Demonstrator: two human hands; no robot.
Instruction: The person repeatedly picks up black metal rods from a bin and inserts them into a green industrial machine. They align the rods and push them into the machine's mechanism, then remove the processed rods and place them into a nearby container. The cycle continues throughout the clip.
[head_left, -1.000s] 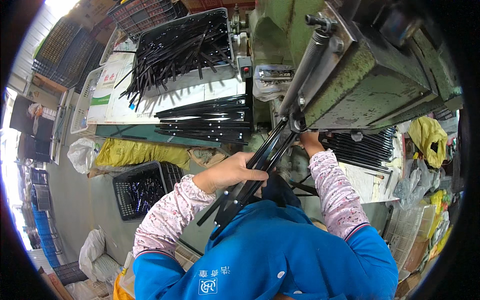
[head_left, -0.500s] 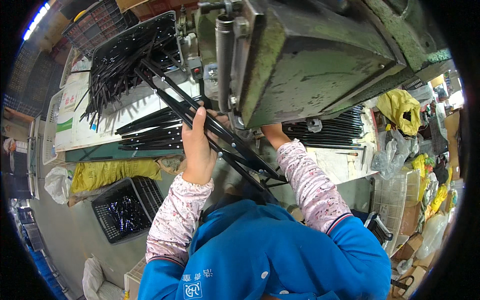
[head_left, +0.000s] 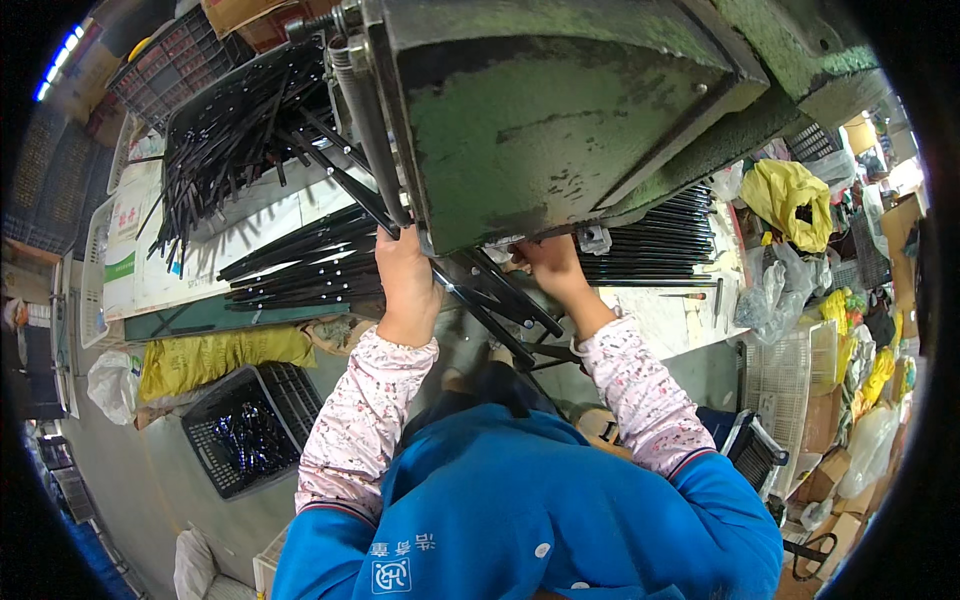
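Just below the lower edge of a big green machine (head_left: 560, 130), having both hands near each other, in pale flowered sleeves (head_left: 365, 420) and a blue jacket (head_left: 520, 500). With the left hand (head_left: 408, 280), holding some long black strips (head_left: 515, 297), with the grip closed around them and most of the fingers out of sight. With the right hand (head_left: 555, 265), reaching under the machine's edge, beside the same strips; impossible to judge from this view the opening of the grip, or any contact with the strips, because of the covered fingertips. Stretched in a slanted line, these held strips: from the upper left, close by a metal spring rod (head_left: 362, 95), through the left hand, and down to the space above the legs. Visible on them, some small shiny round dots.

On the white-covered counter (head_left: 185, 283) at the left, to be found: a messy heap of black strips (head_left: 235, 135) in a tub, and nearer, a fanned-out group of similar strips (head_left: 310, 265). Under its front edge, a yellow sack (head_left: 220, 360). On the floor (head_left: 130, 480), a black crate (head_left: 208, 455) with glossy dark pieces inside. At the right of the machine, on another pale counter (head_left: 655, 325), an orderly row of dark strips (head_left: 655, 240); just beyond, a yellow bag (head_left: 790, 203) and a clear plastic bag (head_left: 770, 305).
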